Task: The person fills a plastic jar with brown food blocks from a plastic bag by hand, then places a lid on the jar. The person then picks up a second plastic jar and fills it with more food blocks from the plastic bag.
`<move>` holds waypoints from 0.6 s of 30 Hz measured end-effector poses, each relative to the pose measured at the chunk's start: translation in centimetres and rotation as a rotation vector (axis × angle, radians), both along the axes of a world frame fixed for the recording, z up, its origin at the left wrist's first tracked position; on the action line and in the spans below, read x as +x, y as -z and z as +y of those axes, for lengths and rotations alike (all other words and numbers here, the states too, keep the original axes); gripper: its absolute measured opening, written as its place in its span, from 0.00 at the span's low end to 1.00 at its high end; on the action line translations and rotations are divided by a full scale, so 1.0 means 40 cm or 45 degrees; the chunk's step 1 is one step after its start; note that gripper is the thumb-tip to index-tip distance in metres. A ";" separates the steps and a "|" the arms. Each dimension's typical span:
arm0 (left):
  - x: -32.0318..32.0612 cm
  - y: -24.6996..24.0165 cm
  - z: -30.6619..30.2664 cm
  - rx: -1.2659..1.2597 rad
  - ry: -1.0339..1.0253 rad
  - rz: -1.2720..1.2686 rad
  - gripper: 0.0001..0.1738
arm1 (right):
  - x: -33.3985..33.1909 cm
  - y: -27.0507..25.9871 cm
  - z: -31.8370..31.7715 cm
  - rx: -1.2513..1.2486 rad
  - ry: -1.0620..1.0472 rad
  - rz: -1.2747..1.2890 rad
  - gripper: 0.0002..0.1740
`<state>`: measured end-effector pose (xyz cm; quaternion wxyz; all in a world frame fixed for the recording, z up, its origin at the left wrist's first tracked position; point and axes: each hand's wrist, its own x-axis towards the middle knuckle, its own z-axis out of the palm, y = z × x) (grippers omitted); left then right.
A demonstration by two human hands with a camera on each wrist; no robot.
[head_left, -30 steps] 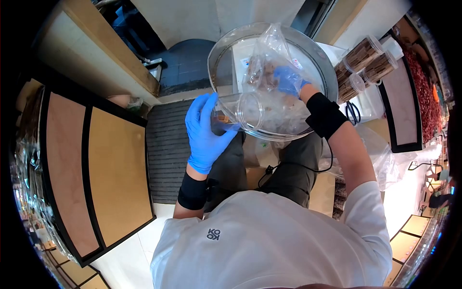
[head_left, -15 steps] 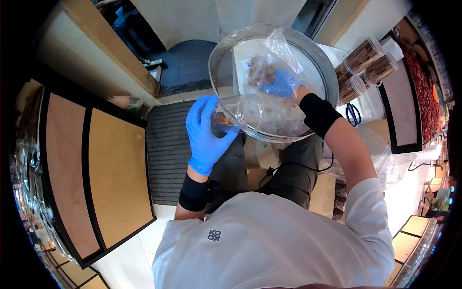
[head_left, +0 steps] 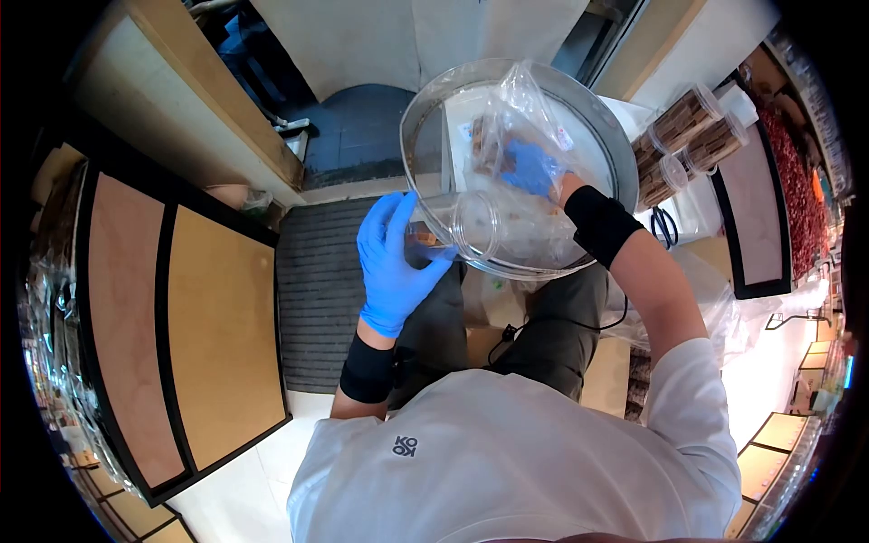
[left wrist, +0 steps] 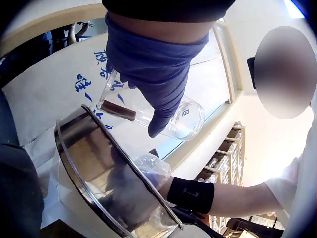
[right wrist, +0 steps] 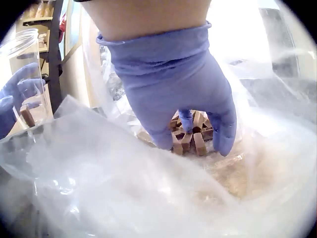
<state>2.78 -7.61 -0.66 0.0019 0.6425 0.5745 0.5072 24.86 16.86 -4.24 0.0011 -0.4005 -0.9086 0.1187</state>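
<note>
In a blue glove, my left hand (head_left: pixel 394 262) grips a clear plastic jar (head_left: pixel 472 224) lying on its side, its mouth toward the right. A brown block (left wrist: pixel 118 110) lies inside near the jar's base. My gloved right hand (head_left: pixel 534 167) is down inside a clear plastic bag (head_left: pixel 522 90), which rests in a wide round metal pan (head_left: pixel 625 136). From the right wrist, the fingers (right wrist: pixel 225 131) point downward and stand spread around a heap of small brown blocks (right wrist: pixel 199 144), a fingertip touching them. Bag plastic covers part of the view there.
Clear jars (head_left: pixel 685 118) packed with brown pieces stand right of the pan, near a black cable (head_left: pixel 665 226). Beyond them is a bin of dark red bits (head_left: pixel 797 181). A ribbed mat (head_left: pixel 326 299) and a wood-panelled cabinet (head_left: pixel 222 317) are on the left.
My right hand has shifted left and down within the bag, then slightly back right. My left hand keeps its grip on the jar. The whole view has dropped slightly.
</note>
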 end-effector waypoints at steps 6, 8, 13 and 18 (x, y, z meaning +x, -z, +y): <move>0.000 0.008 0.009 0.047 0.007 0.056 0.49 | 0.009 0.014 0.007 0.243 -0.342 -0.049 0.28; 0.005 -0.004 0.005 0.055 -0.010 0.069 0.49 | 0.008 0.019 0.008 0.226 -0.327 -0.081 0.28; 0.006 -0.013 -0.001 0.040 -0.034 0.097 0.50 | 0.009 -0.037 -0.017 -0.012 -0.121 0.128 0.18; 0.008 -0.005 -0.002 0.038 -0.026 0.077 0.50 | 0.031 -0.029 -0.008 0.050 -0.180 0.042 0.13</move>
